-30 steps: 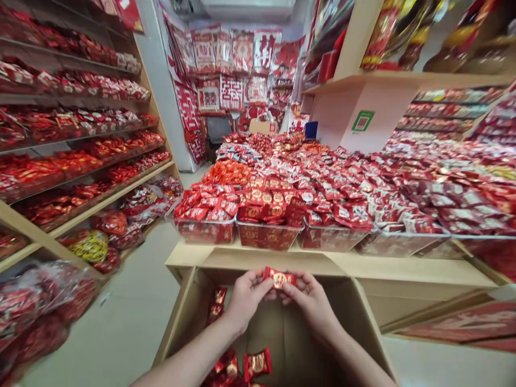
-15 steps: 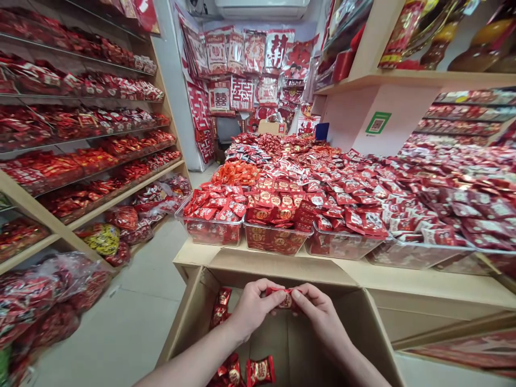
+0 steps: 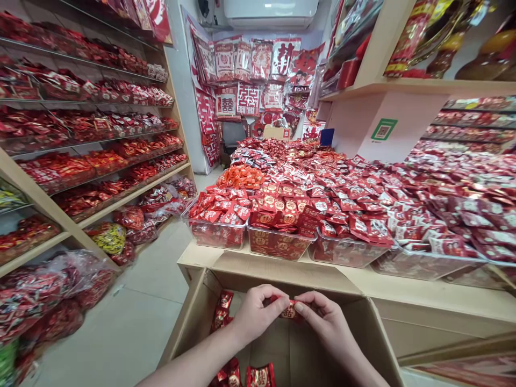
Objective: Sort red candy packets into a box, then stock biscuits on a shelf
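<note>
A small red wrapped candy (image 3: pixel 289 310) with gold print is pinched between both hands, above an open cardboard box (image 3: pixel 278 349). My left hand (image 3: pixel 258 314) grips its left end between thumb and fingers. At the right end, my right hand (image 3: pixel 324 317) holds it the same way. Inside the box, a few similar red candies (image 3: pixel 221 312) lie along the left wall. Another red candy (image 3: pixel 260 375) rests near the bottom of the view, with more beside it partly hidden by my left forearm.
Beyond the box, a wooden counter (image 3: pixel 197 257) carries clear plastic bins (image 3: pixel 217 235) heaped with red packets. Shelves of red packets (image 3: pixel 100 129) line the left side. Plastic bags (image 3: pixel 60 290) sit low at left. A wooden shelf (image 3: pixel 423 85) juts out at upper right.
The whole view has shifted slightly, with the scene lower and further right. Both hands still pinch the candy over the box, nearly in the same pose.
</note>
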{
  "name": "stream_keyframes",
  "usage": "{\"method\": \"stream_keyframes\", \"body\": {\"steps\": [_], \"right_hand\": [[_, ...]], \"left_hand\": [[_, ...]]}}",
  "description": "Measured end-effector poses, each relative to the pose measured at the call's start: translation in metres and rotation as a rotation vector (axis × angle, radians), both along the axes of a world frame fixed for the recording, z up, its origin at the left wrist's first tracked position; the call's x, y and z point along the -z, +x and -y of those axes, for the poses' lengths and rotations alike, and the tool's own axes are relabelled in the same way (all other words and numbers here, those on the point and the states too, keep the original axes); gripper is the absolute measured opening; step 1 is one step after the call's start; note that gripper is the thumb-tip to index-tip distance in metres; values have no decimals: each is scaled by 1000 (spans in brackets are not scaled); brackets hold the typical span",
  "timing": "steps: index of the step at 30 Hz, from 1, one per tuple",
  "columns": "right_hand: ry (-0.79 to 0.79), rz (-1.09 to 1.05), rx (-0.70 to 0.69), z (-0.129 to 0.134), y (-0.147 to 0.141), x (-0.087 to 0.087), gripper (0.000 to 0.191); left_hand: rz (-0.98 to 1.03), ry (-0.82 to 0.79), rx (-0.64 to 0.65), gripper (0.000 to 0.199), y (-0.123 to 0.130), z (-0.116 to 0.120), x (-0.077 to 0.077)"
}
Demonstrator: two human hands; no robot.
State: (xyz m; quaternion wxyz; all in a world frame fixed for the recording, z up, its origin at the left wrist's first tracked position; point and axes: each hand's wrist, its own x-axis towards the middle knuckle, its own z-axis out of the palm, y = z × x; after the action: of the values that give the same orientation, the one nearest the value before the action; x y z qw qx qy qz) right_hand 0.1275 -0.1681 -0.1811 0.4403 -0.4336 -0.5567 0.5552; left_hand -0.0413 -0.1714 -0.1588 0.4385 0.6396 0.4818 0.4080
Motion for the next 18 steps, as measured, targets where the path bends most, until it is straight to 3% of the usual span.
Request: {"method": "stream_keyframes", "body": {"steps": [4, 10, 18], "right_hand": [[36, 5, -2, 1, 0, -1, 18], [-68, -74, 90, -3, -4, -5, 24], [-116, -103, 126, -2, -2, -13, 24]], "left_hand": [[21, -44, -19, 29, 1, -2, 3], [339, -317, -5, 40, 7, -3, 7], [514, -436, 10, 37, 11, -3, 4]]}}
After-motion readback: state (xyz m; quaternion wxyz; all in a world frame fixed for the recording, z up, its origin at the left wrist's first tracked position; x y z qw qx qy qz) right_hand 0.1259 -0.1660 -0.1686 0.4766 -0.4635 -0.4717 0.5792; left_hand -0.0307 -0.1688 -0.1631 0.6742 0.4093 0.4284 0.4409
